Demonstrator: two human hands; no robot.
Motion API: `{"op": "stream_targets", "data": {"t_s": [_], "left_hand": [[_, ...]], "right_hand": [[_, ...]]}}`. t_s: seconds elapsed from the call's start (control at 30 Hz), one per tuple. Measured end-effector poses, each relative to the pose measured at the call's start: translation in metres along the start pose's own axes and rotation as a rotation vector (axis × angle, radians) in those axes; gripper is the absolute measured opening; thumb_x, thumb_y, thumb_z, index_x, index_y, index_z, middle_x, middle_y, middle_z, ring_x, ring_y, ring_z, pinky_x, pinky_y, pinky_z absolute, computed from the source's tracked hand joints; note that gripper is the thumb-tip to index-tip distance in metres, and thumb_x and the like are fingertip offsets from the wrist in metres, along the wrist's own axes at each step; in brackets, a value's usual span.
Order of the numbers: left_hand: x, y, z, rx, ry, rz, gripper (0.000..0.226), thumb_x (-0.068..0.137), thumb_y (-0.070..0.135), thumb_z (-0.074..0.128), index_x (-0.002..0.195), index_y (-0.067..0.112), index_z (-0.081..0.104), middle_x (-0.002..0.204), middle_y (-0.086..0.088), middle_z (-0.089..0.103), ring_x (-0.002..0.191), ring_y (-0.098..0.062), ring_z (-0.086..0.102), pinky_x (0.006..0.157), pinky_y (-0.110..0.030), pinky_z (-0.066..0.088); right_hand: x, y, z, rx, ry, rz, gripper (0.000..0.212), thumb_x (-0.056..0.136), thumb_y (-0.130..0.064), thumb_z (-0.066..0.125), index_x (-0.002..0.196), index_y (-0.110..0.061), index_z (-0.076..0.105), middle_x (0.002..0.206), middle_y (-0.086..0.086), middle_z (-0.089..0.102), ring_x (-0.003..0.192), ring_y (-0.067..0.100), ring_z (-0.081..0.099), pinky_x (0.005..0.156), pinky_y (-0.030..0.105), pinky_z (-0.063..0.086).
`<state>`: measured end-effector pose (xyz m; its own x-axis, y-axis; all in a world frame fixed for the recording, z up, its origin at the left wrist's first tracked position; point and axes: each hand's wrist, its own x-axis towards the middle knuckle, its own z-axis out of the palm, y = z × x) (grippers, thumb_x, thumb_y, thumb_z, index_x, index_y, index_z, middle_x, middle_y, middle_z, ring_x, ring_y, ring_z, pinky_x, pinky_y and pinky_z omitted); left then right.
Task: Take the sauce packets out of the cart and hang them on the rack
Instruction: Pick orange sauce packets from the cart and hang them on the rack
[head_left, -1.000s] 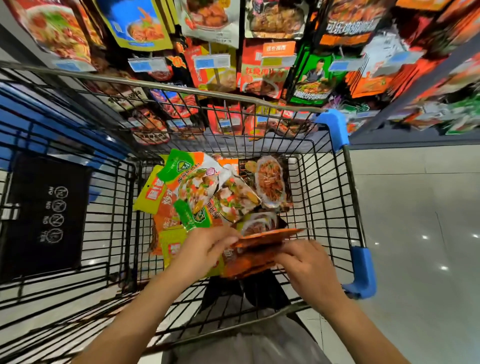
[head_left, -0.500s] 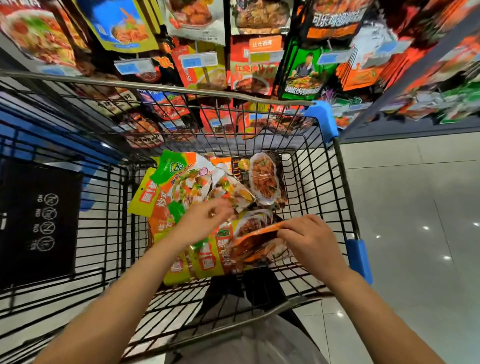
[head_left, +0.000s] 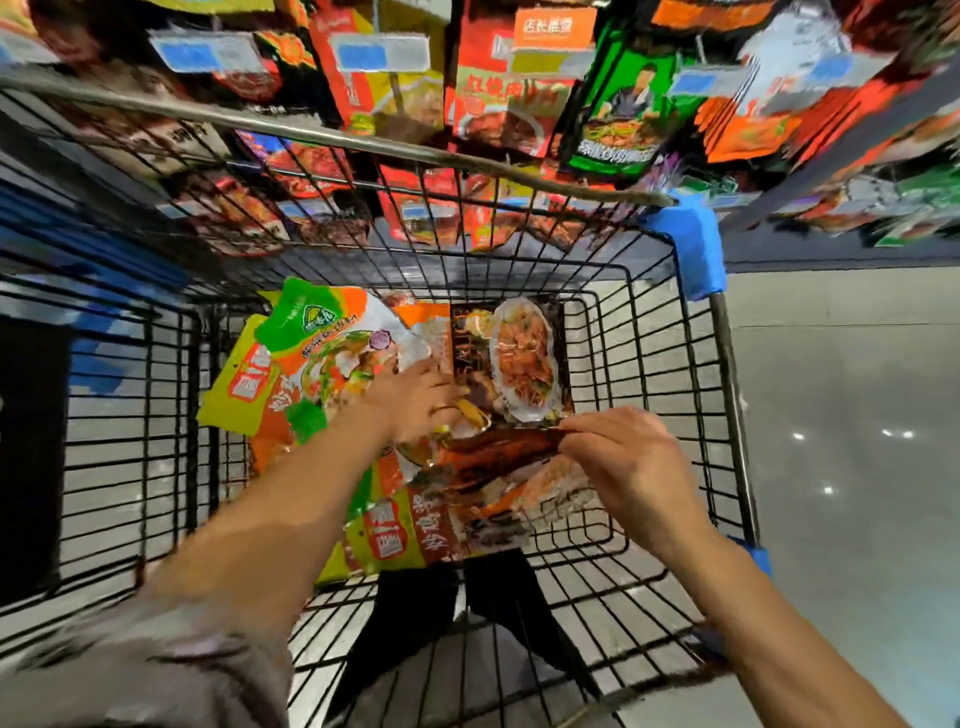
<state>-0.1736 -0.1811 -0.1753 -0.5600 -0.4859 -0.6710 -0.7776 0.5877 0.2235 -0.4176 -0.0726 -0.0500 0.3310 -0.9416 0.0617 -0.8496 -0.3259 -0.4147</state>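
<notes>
Several sauce packets lie in a heap in the black wire cart (head_left: 654, 332): an orange-and-green packet (head_left: 311, 338) at the left, a dark packet with a noodle picture (head_left: 524, 353) at the right, a yellow-orange one (head_left: 400, 530) nearest me. My right hand (head_left: 628, 473) pinches the upper edge of a stack of orange-brown packets (head_left: 498, 457) held edge-on over the heap. My left hand (head_left: 415, 400) reaches into the middle of the heap, fingers curled over a dark packet; whether it grips one is unclear. The rack (head_left: 524, 98) full of hung packets stands beyond the cart.
The cart's grey handle bar (head_left: 332, 137) crosses the top of the basket, with blue plastic corners (head_left: 691, 249). Price tags (head_left: 379, 52) hang at the rack's hooks. Grey tiled floor (head_left: 841, 415) lies to the right. A black panel (head_left: 31, 457) sits at the cart's left.
My left hand let go of the stack and moved forward into the heap. My right hand kept the orange-brown stack and shifted a little right. The view tipped closer to the cart.
</notes>
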Motion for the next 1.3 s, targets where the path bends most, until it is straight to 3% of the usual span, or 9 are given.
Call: {"op": "stream_targets", "data": {"t_s": [0.2,0.3,0.4,0.5,0.63,0.8,0.97,1.13,1.3], "left_hand": [[-0.069,-0.042,0.060,-0.140,0.158,-0.090,0.070,0.080,0.059,0.006,0.126,0.029,0.050,0.133,0.005,0.050,0.131,-0.015,0.036,0.099,-0.051,0.033],[-0.093,-0.044,0.077,-0.225,0.260,-0.223,0.035,0.092,0.040,0.038,0.120,0.024,0.050,0.119,0.000,0.061,0.106,-0.021,0.059,0.084,-0.043,0.047],[-0.087,-0.036,0.077,-0.602,0.268,-0.460,0.031,0.094,0.032,0.045,0.120,0.017,0.054,0.117,-0.007,0.061,0.098,-0.026,0.059,0.071,-0.032,0.043],[-0.059,-0.023,0.062,-0.828,0.488,-0.567,0.036,0.092,0.024,0.052,0.126,0.012,0.054,0.120,-0.013,0.061,0.104,-0.030,0.058,0.079,-0.032,0.043],[-0.013,-0.015,0.047,-1.316,0.480,-0.766,0.049,0.088,0.026,0.060,0.132,0.008,0.047,0.129,-0.012,0.055,0.117,-0.031,0.051,0.101,-0.040,0.040],[0.006,-0.014,0.049,-1.561,0.521,-0.825,0.031,0.082,0.027,0.066,0.107,0.009,0.064,0.110,-0.008,0.066,0.103,-0.027,0.060,0.094,-0.043,0.046],[-0.025,0.003,0.026,-1.660,0.667,-0.653,0.001,0.087,0.011,0.061,0.088,0.011,0.060,0.062,0.002,0.057,0.067,-0.019,0.055,0.065,-0.025,0.042],[-0.076,0.030,-0.024,-1.320,0.887,-0.600,0.016,0.085,0.013,0.064,0.098,0.003,0.065,0.082,-0.002,0.055,0.081,-0.015,0.051,0.071,-0.022,0.039],[-0.130,0.050,-0.067,-0.998,0.997,-0.349,0.014,0.086,0.010,0.063,0.096,0.007,0.071,0.087,-0.002,0.068,0.080,-0.019,0.062,0.066,-0.010,0.042]], "right_hand": [[0.009,-0.001,0.000,0.004,-0.012,0.010,0.015,0.084,-0.021,0.056,0.082,-0.020,0.070,0.099,-0.007,0.071,0.091,0.012,0.062,0.080,0.028,0.041],[0.015,-0.001,-0.001,0.009,-0.006,0.026,0.016,0.082,-0.023,0.056,0.081,-0.018,0.072,0.095,-0.005,0.073,0.089,0.014,0.063,0.083,0.027,0.039],[0.026,0.003,0.003,0.062,-0.015,0.069,0.024,0.084,-0.026,0.052,0.083,-0.014,0.073,0.093,-0.001,0.073,0.088,0.021,0.067,0.084,0.030,0.039],[0.036,0.004,0.009,0.049,-0.046,0.092,0.027,0.084,-0.027,0.050,0.086,-0.014,0.073,0.093,0.000,0.073,0.088,0.022,0.068,0.084,0.029,0.040],[0.037,0.006,0.011,0.038,-0.037,0.120,0.026,0.084,-0.024,0.049,0.086,-0.015,0.073,0.092,0.000,0.074,0.089,0.020,0.068,0.087,0.028,0.040],[0.026,0.016,0.014,0.056,0.001,0.124,0.014,0.077,-0.009,0.065,0.088,-0.013,0.073,0.093,0.001,0.074,0.089,0.020,0.068,0.089,0.026,0.036],[0.024,0.016,0.011,0.061,-0.038,0.128,0.011,0.077,-0.019,0.066,0.086,-0.016,0.073,0.090,-0.003,0.074,0.085,0.017,0.069,0.083,0.029,0.040],[0.014,0.012,0.012,0.168,-0.066,0.064,0.007,0.085,-0.016,0.064,0.084,-0.020,0.070,0.087,-0.011,0.071,0.083,0.008,0.067,0.079,0.042,0.049],[0.015,-0.022,0.010,0.041,-0.055,-0.101,0.016,0.081,-0.022,0.056,0.077,-0.021,0.071,0.085,-0.009,0.073,0.079,0.011,0.068,0.080,0.028,0.043]]}}
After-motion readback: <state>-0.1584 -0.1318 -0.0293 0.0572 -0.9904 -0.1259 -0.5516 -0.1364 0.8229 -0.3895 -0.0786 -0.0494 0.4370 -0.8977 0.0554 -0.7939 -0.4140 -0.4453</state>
